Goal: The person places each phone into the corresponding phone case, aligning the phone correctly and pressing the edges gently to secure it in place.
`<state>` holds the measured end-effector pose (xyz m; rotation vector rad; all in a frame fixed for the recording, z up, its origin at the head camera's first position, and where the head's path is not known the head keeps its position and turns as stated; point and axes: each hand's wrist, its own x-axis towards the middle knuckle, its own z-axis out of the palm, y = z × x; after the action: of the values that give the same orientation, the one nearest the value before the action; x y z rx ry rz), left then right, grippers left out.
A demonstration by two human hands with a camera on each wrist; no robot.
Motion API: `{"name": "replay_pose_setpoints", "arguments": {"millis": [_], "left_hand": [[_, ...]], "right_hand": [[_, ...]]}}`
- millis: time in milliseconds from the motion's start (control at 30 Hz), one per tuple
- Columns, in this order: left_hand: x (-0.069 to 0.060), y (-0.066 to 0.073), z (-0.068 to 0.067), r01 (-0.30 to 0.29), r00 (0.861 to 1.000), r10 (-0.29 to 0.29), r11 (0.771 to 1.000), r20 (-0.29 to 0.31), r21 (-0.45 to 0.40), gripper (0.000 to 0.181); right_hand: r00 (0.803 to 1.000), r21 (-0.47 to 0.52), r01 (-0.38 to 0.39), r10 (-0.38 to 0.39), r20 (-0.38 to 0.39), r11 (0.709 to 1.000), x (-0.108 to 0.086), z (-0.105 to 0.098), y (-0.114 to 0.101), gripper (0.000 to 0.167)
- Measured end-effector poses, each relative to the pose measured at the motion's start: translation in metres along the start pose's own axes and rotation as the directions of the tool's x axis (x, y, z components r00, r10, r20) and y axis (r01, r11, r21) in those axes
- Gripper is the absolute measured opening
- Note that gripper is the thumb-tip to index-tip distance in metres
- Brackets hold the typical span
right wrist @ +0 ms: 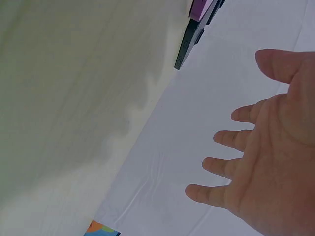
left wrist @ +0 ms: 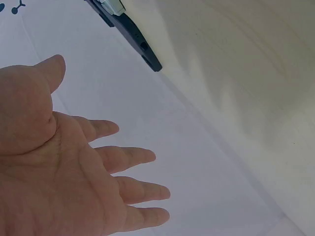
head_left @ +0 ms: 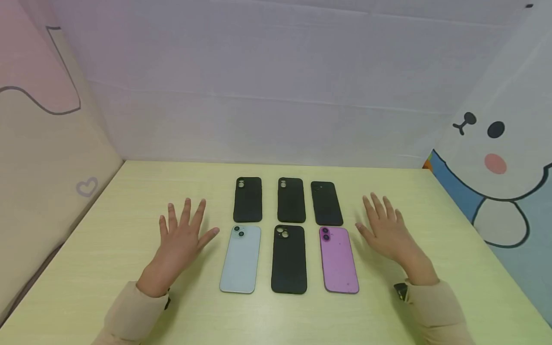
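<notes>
My left hand point(head_left: 180, 242), fingers spread, hovers over the table left of a light blue phone point(head_left: 240, 261). On the other side my right hand point(head_left: 386, 232) is spread too, holding nothing, right of a pink phone point(head_left: 339, 261). Between the two phones lies a black phone case point(head_left: 289, 261) with a camera cutout. Behind them are a black case point(head_left: 247, 201) on the left, another black case point(head_left: 291, 202) in the middle and a black phone point(head_left: 327, 205) on the right. Both wrist views show a bare palm with straight fingers, apart from the phones and cases.
The pale wooden table point(head_left: 181, 316) meets a white cloth backdrop point(head_left: 267, 120) at its far edge. Printed cloth panels stand along both sides, a cream one point(head_left: 47, 177) on the left and one with a cartoon animal point(head_left: 517, 158) on the right.
</notes>
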<state>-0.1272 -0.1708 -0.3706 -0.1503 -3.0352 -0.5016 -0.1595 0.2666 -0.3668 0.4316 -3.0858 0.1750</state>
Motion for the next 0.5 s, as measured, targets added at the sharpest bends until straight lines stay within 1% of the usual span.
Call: {"name": "replay_pose_setpoints", "arguments": {"millis": [500], "left_hand": [[-0.0020, 0.0029, -0.0018, 0.010, 1.000, -0.009, 1.000, 0.026, -0.020, 0.075]], "right_hand": [[1.000, -0.024, -0.001, 0.001, -0.002, 1.000, -0.0024, -0.0048, 0.0001, 0.067]]}}
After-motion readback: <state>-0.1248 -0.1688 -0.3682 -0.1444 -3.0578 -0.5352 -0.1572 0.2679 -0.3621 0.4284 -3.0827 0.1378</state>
